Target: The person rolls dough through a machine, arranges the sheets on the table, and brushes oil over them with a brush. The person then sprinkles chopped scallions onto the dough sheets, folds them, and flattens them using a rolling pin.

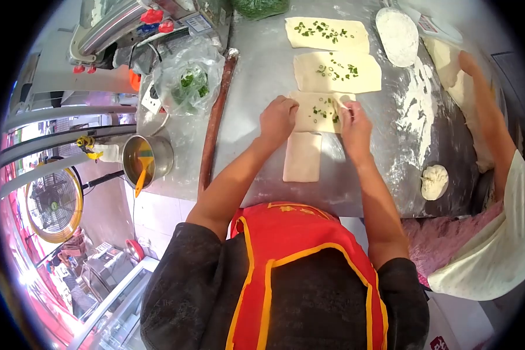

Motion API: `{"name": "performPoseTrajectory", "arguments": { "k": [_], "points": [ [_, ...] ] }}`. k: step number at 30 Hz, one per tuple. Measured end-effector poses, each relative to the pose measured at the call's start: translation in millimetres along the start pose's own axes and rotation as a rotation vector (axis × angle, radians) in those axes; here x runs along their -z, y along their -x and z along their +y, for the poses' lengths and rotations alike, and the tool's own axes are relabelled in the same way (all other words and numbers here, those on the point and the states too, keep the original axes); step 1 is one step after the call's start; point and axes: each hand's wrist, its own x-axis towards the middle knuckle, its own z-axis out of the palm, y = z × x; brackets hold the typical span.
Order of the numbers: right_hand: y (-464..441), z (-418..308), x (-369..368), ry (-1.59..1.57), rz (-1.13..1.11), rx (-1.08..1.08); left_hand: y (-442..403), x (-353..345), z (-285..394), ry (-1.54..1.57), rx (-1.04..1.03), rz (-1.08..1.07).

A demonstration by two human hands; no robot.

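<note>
Two hands are at one dough sheet [307,104], one at each side edge. The left hand [278,121] has its fingers drawn together on the left edge; the right hand [357,129] has its fingers pinched on the right edge, where the dough lifts a little. Chopped scallion [322,111] lies on the sheet. On its near side is a plain sheet [302,158]; on its far side, two more scallion-topped sheets [306,73] lie in line. To the right, flour [417,119] streaks the bench [256,55], with a dough ball [434,182] nearer. Farther right, another person's hand [468,63] touches a long dough piece [464,99]. To the left lie a rolling pin [218,119], a bag [186,64] of greens [193,81] and a pot [162,154] holding a brush [142,172].
</note>
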Motion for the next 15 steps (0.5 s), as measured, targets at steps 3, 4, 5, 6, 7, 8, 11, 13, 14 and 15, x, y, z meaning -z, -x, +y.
{"name": "performPoseTrajectory", "arguments": {
  "k": [3,4,5,6,7,8,11,13,14,15],
  "points": [
    [2.9,3.7,-16.7,0.069,-0.044,0.102,4.0,3.4,4.0,0.020,-0.031,0.012],
    [1.3,0.6,-19.1,0.103,-0.049,0.156,6.1,3.6,6.1,0.017,-0.068,0.016],
    [1.0,-1.2,-15.0,0.091,-0.154,0.004,8.9,3.1,9.0,0.015,-0.106,0.020],
    [-2.0,-6.0,-11.5,0.131,-0.177,0.089,12.4,1.9,11.7,0.014,-0.143,0.023],
    [-4.5,-8.2,-7.7,0.172,-0.198,0.172,16.9,0.1,14.1,0.018,-0.214,-0.003],
    [-5.8,-8.2,-5.2,0.215,-0.217,0.254,21.6,-2.6,16.3,0.023,-0.287,-0.030],
    [-2.9,5.4,-11.1,0.480,-0.386,0.429,27.8,-11.5,20.8,-0.026,-0.455,-0.079],
    [-1.9,16.6,-13.9,0.541,-0.454,0.415,28.4,-18.2,15.4,-0.079,-0.527,-0.037],
    [-0.1,22.2,-14.7,0.572,-0.490,0.405,28.1,-20.3,11.3,-0.085,-0.496,-0.049],
    [0.2,20.9,-15.6,0.570,-0.495,0.393,25.6,-17.4,9.6,-0.090,-0.467,-0.061]
  ]
}}
